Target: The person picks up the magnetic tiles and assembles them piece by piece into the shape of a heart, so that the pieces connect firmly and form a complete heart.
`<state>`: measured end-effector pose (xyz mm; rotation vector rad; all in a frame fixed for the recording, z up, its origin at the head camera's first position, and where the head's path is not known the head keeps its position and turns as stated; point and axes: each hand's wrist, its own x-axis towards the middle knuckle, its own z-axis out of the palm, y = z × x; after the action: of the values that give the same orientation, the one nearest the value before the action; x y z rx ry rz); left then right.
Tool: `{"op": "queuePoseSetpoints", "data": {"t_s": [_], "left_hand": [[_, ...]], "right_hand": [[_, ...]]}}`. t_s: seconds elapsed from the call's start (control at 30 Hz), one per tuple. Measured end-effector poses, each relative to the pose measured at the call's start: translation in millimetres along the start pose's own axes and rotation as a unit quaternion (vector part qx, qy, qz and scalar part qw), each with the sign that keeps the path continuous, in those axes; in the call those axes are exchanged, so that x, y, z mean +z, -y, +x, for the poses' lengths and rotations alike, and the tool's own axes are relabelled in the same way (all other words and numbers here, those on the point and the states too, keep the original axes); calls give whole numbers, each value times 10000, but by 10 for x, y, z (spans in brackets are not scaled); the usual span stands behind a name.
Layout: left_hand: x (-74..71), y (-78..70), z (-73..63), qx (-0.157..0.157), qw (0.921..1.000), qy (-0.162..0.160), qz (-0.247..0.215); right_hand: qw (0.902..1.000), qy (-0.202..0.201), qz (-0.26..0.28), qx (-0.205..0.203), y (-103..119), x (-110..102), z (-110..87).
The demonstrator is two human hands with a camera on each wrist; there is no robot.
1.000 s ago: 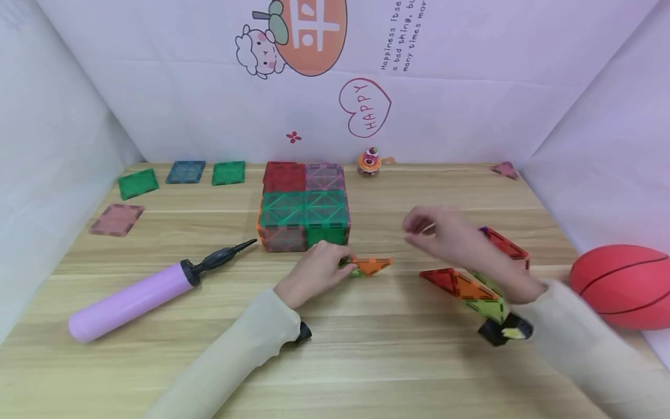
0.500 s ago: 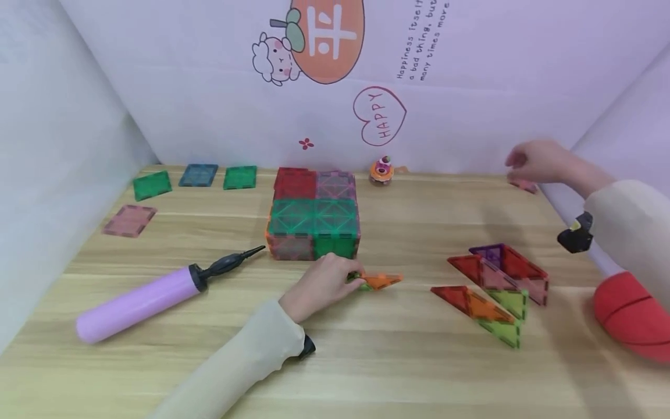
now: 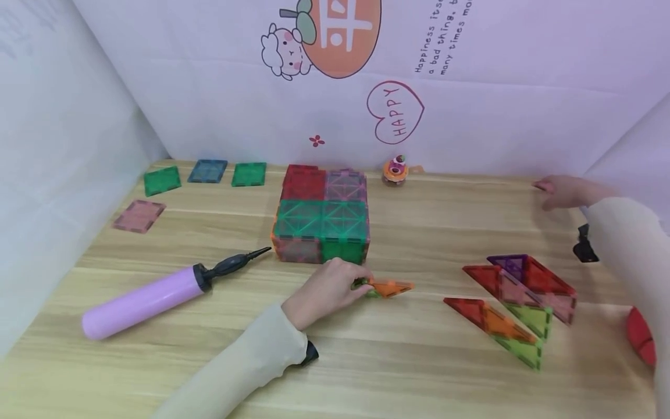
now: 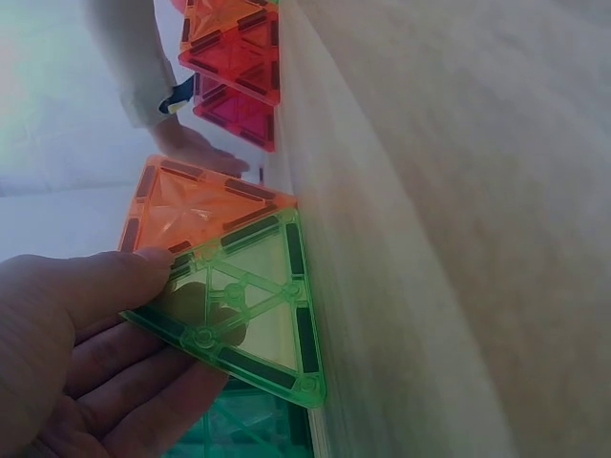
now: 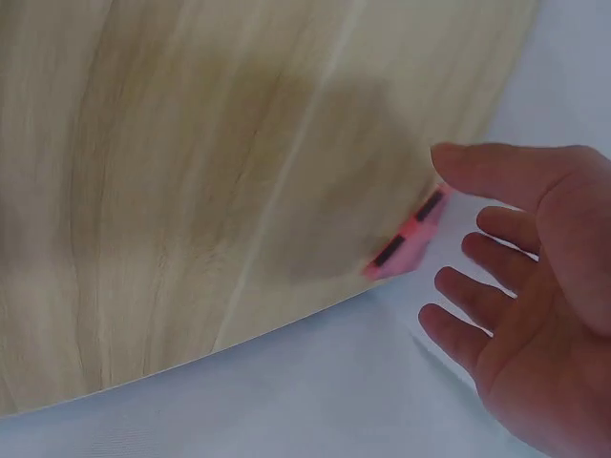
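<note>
My left hand [image 3: 327,291] pinches a light green triangular magnetic tile [image 4: 250,303] between thumb and fingers. An orange triangular tile [image 3: 389,288] adjoins it, low by the tabletop. Just behind this hand stands a box of magnetic tiles [image 3: 321,218], red and purple at the back of its top, green in front. At the far right corner my right hand [image 3: 570,191] reaches to a small pink tile [image 5: 409,239]. Thumb and fingers are spread apart there, with the tile beside the thumb tip. Its far side is partly hidden in the head view.
Joined triangular tiles [image 3: 478,314] stand at the right, beside a red and purple tile group [image 3: 544,276]. A purple hand pump [image 3: 143,299] lies left. Flat square tiles [image 3: 162,180] lie back left. A small figurine [image 3: 395,170] stands near the wall; a red ball [image 3: 640,337] is far right.
My right hand has moved from above the right-hand tiles to the pink tile in the far right corner. The left hand keeps its pinch on the green tile. The head view has shifted slightly.
</note>
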<state>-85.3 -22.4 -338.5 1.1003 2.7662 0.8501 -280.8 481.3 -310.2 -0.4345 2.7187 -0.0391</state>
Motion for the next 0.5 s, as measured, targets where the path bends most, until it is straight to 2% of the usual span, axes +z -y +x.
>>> {"op": "queuePoseSetpoints", "data": {"t_s": [0.17, 0.27, 0.4, 0.5], "left_hand": [[-18, -19, -28, -23, 10000, 42, -27], [-24, -24, -23, -8, 10000, 82, -40], [-27, -26, -13, -19, 9999, 116, -69], [-29, -18, -8, -40, 9999, 89, -59]], "right_hand": [[9986, -1, 509, -160, -397, 322, 166], [9989, -197, 352, -235, -541, 461, 249], [9987, -205, 224, -400, -506, 455, 228], [9981, 180, 506, -300, -383, 393, 186]]}}
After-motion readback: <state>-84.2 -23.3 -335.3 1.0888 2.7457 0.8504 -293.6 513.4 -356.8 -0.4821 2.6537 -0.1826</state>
